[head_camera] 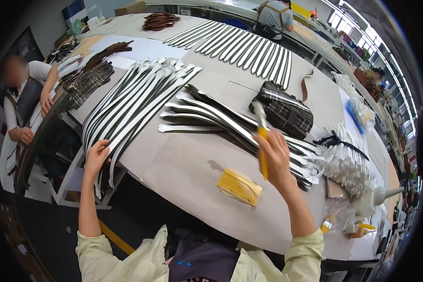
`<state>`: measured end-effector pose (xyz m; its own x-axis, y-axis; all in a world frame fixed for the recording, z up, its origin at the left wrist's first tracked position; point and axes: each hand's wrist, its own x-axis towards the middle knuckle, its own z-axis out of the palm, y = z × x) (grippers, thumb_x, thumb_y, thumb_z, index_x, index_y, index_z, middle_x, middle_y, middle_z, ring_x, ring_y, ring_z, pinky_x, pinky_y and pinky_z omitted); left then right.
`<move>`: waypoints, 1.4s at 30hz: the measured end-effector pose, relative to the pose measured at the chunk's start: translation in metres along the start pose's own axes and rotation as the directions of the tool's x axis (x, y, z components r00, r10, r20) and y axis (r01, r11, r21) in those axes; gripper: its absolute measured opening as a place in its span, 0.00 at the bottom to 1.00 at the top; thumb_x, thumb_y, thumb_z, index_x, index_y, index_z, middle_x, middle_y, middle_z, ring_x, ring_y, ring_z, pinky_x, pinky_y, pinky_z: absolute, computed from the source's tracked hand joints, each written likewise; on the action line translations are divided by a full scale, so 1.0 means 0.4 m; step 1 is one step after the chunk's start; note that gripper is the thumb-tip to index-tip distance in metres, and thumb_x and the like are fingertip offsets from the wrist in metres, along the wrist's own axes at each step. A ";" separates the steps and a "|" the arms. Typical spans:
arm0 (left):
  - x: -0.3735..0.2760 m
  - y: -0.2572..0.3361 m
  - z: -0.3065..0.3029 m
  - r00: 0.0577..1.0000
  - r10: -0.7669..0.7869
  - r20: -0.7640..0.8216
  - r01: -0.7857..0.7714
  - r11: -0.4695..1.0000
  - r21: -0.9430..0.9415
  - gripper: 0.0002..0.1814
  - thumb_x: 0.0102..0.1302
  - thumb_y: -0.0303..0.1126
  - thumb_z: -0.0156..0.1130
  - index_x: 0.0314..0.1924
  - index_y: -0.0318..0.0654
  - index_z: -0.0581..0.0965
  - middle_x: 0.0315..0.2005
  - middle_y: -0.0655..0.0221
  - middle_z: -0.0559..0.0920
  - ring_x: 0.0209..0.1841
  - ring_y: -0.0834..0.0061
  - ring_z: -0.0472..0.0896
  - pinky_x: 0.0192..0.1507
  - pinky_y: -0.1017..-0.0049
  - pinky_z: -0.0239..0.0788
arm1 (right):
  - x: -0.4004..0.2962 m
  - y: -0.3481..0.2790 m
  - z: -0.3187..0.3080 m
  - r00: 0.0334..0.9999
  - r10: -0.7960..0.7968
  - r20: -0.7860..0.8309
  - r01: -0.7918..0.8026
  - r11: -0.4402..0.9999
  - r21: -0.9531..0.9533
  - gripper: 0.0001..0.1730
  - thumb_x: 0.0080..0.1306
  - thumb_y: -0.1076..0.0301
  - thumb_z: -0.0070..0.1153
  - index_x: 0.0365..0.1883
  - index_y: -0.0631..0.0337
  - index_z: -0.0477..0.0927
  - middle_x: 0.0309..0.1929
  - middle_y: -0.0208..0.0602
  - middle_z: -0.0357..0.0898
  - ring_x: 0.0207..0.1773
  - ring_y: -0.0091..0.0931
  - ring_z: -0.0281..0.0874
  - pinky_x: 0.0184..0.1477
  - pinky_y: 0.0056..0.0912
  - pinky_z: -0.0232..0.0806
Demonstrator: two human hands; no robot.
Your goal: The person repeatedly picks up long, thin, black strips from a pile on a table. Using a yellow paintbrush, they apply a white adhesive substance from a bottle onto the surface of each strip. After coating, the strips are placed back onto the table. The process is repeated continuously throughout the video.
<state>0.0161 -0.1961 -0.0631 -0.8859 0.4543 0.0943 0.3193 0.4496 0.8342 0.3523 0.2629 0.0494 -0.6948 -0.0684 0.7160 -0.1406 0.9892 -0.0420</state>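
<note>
My right hand (275,155) grips the yellow handle of a brush (262,141), its pale, blurred head pointing away from me above a bundle of black and white strips (215,116). At the table's near left edge, my left hand (98,154) pinches the edge of a strip in a large fanned pile of white strips with dark edges (137,102); their ends hang over the edge. A yellow block (239,187) lies on the pale tabletop between my hands. Beyond the brush sits a plaid fabric bundle (285,109).
White strips tied with a dark band (345,158), a white squeeze bottle (373,201) and another brush (326,224) lie at right. A row of strips (246,49) and brown strips (158,21) are at the far side. A co-worker (28,95) is at left, another person (275,17) beyond.
</note>
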 end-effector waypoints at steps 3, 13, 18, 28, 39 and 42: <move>-0.012 0.133 0.044 0.956 0.251 -0.153 -0.122 0.811 0.572 0.12 0.65 0.25 0.62 0.48 0.34 0.80 0.36 0.60 0.82 0.35 0.67 0.81 0.41 0.68 0.73 | -0.242 -0.001 -0.127 0.960 0.266 -0.091 -0.274 0.957 -0.096 0.22 0.53 0.88 0.58 0.47 0.63 0.78 0.33 0.45 0.73 0.39 0.42 0.75 0.42 0.43 0.68; 0.010 0.639 0.738 0.613 0.699 0.367 -0.741 0.670 -0.039 0.07 0.65 0.24 0.63 0.42 0.35 0.83 0.38 0.63 0.84 0.44 0.64 0.81 0.48 0.68 0.73 | -0.664 -0.193 -0.361 0.596 0.649 -0.473 -0.799 0.535 -0.275 0.10 0.65 0.83 0.56 0.44 0.66 0.76 0.36 0.42 0.77 0.39 0.35 0.77 0.46 0.34 0.70; -0.099 0.829 1.120 0.313 0.783 0.538 -0.840 0.492 -0.228 0.13 0.64 0.33 0.67 0.48 0.39 0.80 0.45 0.63 0.81 0.50 0.61 0.78 0.53 0.64 0.70 | -0.754 -0.252 -0.410 0.512 0.653 -0.558 -0.859 0.405 -0.314 0.07 0.68 0.80 0.55 0.44 0.66 0.75 0.37 0.43 0.77 0.40 0.37 0.78 0.46 0.36 0.70; -0.135 0.880 1.264 0.301 0.663 0.686 -0.830 0.537 -0.155 0.20 0.59 0.36 0.72 0.49 0.39 0.78 0.40 0.63 0.77 0.46 0.62 0.76 0.50 0.66 0.69 | -0.888 -0.204 -0.657 0.430 0.659 -0.617 -0.902 0.288 -0.321 0.09 0.68 0.77 0.58 0.46 0.67 0.79 0.37 0.46 0.80 0.40 0.40 0.78 0.44 0.39 0.69; -0.165 0.912 1.183 0.272 0.834 0.480 -0.843 0.447 -0.300 0.10 0.60 0.21 0.66 0.38 0.36 0.73 0.33 0.61 0.81 0.38 0.60 0.82 0.40 0.66 0.72 | -1.089 0.109 -0.925 -0.085 0.685 -0.724 -0.865 0.310 0.395 0.10 0.70 0.65 0.61 0.43 0.64 0.81 0.30 0.29 0.81 0.26 0.14 0.74 0.28 0.17 0.63; -0.207 0.923 1.078 0.373 0.734 0.568 -0.692 0.628 -0.357 0.08 0.64 0.23 0.65 0.38 0.34 0.72 0.30 0.59 0.84 0.33 0.61 0.85 0.40 0.70 0.73 | -1.129 0.184 -0.955 -0.139 0.716 -0.684 -0.885 0.219 0.410 0.11 0.67 0.66 0.63 0.40 0.65 0.82 0.25 0.31 0.81 0.22 0.16 0.74 0.24 0.18 0.64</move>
<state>0.3525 0.2639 0.0028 0.0947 0.9360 0.3390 0.6932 -0.3064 0.6524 0.9251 0.4163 -0.0108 0.4780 0.8070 0.3468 0.2954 0.2241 -0.9287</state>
